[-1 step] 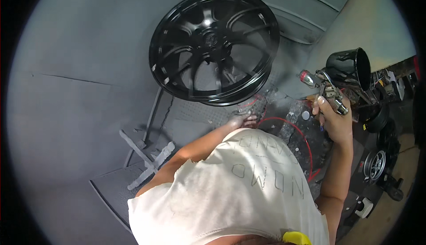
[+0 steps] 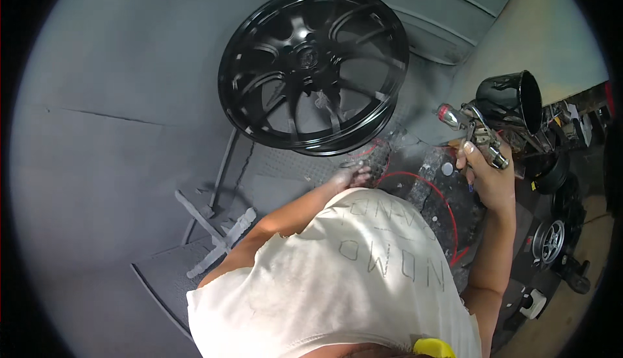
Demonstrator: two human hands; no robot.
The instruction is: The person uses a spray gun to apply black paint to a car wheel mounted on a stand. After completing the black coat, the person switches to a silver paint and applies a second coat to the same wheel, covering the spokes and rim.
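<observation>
Two hands, well apart: left hand (image 2: 351,177) beside the white shirt (image 2: 350,260), fingers loosely curled; right hand (image 2: 492,177) wrapped round a spray gun (image 2: 480,134) with black cup (image 2: 503,98); beyond, ahead, sits the glossy black wheel (image 2: 307,57)!

White disc (image 2: 447,168) left of the right hand (image 2: 491,175). Black tire (image 2: 551,176) right of that hand, silver wheel (image 2: 552,241) lower right. Grey cross-shaped stand (image 2: 225,243) lower left of the left hand (image 2: 352,176).
</observation>
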